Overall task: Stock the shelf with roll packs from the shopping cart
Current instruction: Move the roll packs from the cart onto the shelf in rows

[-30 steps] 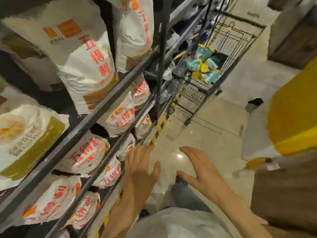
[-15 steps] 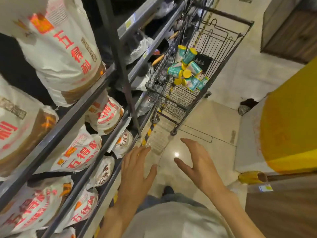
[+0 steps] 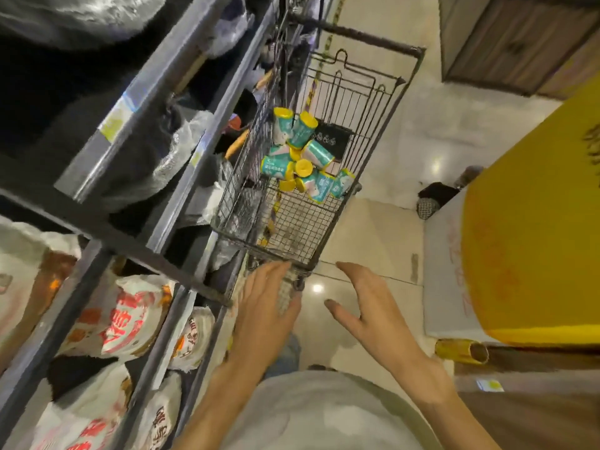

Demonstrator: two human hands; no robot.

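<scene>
A wire shopping cart [image 3: 328, 219] stands in the aisle ahead, close against the shelf unit [image 3: 181, 102] on the left. Several teal roll packs with yellow ends [image 3: 303, 157] lie piled at its far end beside a black packet [image 3: 332, 139]. My left hand [image 3: 264, 310] reaches forward with straight fingers, its fingertips at the cart's near lower edge, and holds nothing. My right hand [image 3: 367, 306] is spread open just right of the cart's near corner, also holding nothing.
White sacks with red print [image 3: 130, 319] fill the lower left shelves. Clear-wrapped goods [image 3: 181, 147] sit on the shelf beside the cart. A large yellow block [image 3: 532, 228] on a white base rises at the right, with a yellow tube [image 3: 461, 350] below it. The floor is glossy tile.
The cart has come much nearer and the view has moved forward along the shelf. Both open hands now reach its near end; the left fingertips meet its lower edge.
</scene>
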